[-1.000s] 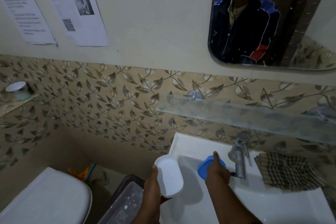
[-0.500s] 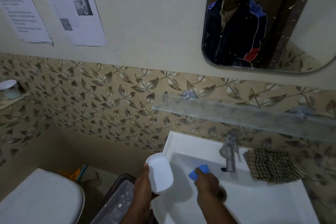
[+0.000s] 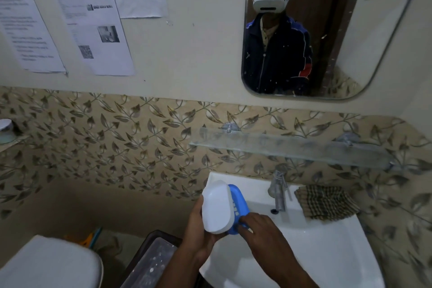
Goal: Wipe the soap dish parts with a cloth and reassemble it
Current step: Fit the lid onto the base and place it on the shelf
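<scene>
Both forearms enter from the lower edge of the view, over the near rim of the white sink (image 3: 327, 252). The left hand (image 3: 198, 227) grips the white soap dish base (image 3: 216, 208) from below and from the left; its fingers are wrapped on the base's lower end, and the base stands nearly upright with its smooth underside facing the camera. The right hand (image 3: 259, 227) meets the blue slotted insert (image 3: 238, 206) at that insert's lower end; the fingers there are closed on its edge. The insert lies directly behind the white base, touching it, and shows to the right of the left-hand fingers. Both parts are held in the air above the left part of the basin.

Beyond the right-hand fingers, the metal tap (image 3: 278, 192) stands on the sink's back ledge. Further right of the tap, a checked cloth (image 3: 326, 201) lies crumpled on the ledge, well apart from both hands.

To the left of the left-hand fingers and lower, a clear-lidded bin (image 3: 152, 262) and a white toilet lid (image 3: 46, 266) are visible.

Past the tap, a glass shelf (image 3: 292, 149) runs along the leaf-patterned tiles. Above it hangs a mirror (image 3: 374, 30), and printed sheets (image 3: 93, 30) are fixed to the wall at upper left.
</scene>
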Demonstrator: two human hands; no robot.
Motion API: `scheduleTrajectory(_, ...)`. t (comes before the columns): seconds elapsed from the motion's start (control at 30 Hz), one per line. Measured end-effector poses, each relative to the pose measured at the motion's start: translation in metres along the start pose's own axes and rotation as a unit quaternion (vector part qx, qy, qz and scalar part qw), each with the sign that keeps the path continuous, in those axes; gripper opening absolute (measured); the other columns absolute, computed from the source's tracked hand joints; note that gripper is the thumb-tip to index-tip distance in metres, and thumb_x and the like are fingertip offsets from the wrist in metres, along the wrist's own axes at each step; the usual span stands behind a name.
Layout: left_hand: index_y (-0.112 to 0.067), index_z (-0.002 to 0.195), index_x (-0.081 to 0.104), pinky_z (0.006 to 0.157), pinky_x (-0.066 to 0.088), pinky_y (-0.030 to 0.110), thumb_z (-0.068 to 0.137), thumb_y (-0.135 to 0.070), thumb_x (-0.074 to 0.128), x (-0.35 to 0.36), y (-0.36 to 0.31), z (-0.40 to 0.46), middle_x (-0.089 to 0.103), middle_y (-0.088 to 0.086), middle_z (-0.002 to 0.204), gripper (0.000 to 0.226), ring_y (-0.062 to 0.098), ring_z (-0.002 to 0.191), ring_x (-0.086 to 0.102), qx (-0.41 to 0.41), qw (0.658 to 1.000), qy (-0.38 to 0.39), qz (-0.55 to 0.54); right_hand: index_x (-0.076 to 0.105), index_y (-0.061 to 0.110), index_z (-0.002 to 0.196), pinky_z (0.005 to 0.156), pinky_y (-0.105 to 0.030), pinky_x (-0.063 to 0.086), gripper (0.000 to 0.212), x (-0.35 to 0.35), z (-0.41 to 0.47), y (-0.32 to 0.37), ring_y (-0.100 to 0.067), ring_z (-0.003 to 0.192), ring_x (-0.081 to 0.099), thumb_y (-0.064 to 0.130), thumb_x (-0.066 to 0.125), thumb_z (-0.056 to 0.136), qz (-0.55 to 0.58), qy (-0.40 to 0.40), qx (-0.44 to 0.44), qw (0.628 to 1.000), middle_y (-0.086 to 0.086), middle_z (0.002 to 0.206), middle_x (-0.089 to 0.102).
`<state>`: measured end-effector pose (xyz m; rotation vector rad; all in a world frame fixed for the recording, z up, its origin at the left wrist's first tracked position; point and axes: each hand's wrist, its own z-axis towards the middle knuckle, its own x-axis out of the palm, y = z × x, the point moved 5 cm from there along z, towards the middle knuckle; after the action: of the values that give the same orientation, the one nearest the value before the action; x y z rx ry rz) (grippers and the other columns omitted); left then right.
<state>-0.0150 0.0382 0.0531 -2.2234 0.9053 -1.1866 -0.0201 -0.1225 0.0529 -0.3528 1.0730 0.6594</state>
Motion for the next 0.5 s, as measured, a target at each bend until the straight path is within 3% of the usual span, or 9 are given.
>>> scheduleTrajectory(0.17, -0.011, 0.128, 0.058, 0.092, 0.048, 0.058, 0.103, -0.042, 0.04, 0.016, 0.0, -0.018, 0.062, 0.022, 0.124, 0.043, 0.045, 0.115, 0.057, 0.015, 1.0, -0.005, 0.006, 0.069, 0.021, 0.103, 0.079, -0.026, 0.05, 0.024, -0.011, -0.003, 0.011, -0.014, 0.094, 0.062, 0.017, 0.075, 0.08, -0.001, -0.028, -0.046, 0.999, 0.005, 0.101, 0.066)
scheduleTrajectory(0.27, -0.01, 0.126, 0.054, 0.089, 0.048, 0.048, 0.104, -0.037, 0.037, 0.028, 0.003, -0.024, 0.062, 0.017, 0.103, 0.04, 0.032, 0.09, 0.058, 0.018, 1.0, -0.02, -0.003, 0.068, 0.019, 0.105, 0.085, -0.026, 0.041, 0.025, -0.012, -0.005, 0.016, -0.015, 0.097, 0.058, 0.02, 0.074, 0.081, -0.01, -0.055, -0.081, 0.995, 0.003, 0.101, 0.067)
scheduleTrajectory(0.33, -0.008, 0.126, 0.055, 0.091, 0.047, 0.045, 0.104, -0.038, 0.038, 0.028, 0.008, -0.022, 0.06, 0.013, 0.089, 0.042, 0.026, 0.079, 0.055, 0.011, 0.999, -0.028, -0.023, 0.067, 0.021, 0.106, 0.084, -0.025, 0.045, 0.032, -0.014, -0.005, 0.017, -0.014, 0.093, 0.06, 0.025, 0.08, 0.076, -0.008, -0.053, -0.073, 0.996, 0.005, 0.1, 0.068)
scheduleTrajectory(0.4, -0.007, 0.114, 0.062, 0.081, 0.053, 0.041, 0.101, -0.047, 0.044, 0.022, 0.01, -0.016, 0.072, 0.009, 0.088, 0.046, 0.024, 0.084, 0.064, 0.025, 1.0, 0.003, 0.012, 0.069, 0.022, 0.104, 0.08, -0.025, 0.05, 0.035, -0.018, -0.006, 0.019, -0.013, 0.09, 0.062, 0.025, 0.083, 0.072, 0.018, -0.057, -0.056, 0.997, 0.005, 0.099, 0.069)
scheduleTrajectory(0.5, -0.014, 0.109, 0.065, 0.074, 0.056, 0.036, 0.096, -0.055, 0.047, 0.007, 0.012, -0.007, 0.08, -0.001, 0.087, 0.046, 0.018, 0.087, 0.074, 0.048, 0.997, 0.026, 0.05, 0.068, 0.02, 0.112, 0.091, -0.023, 0.047, 0.037, -0.03, -0.014, 0.018, -0.009, 0.103, 0.06, 0.02, 0.07, 0.075, 0.117, -0.1, 0.011, 0.988, 0.006, 0.111, 0.067)
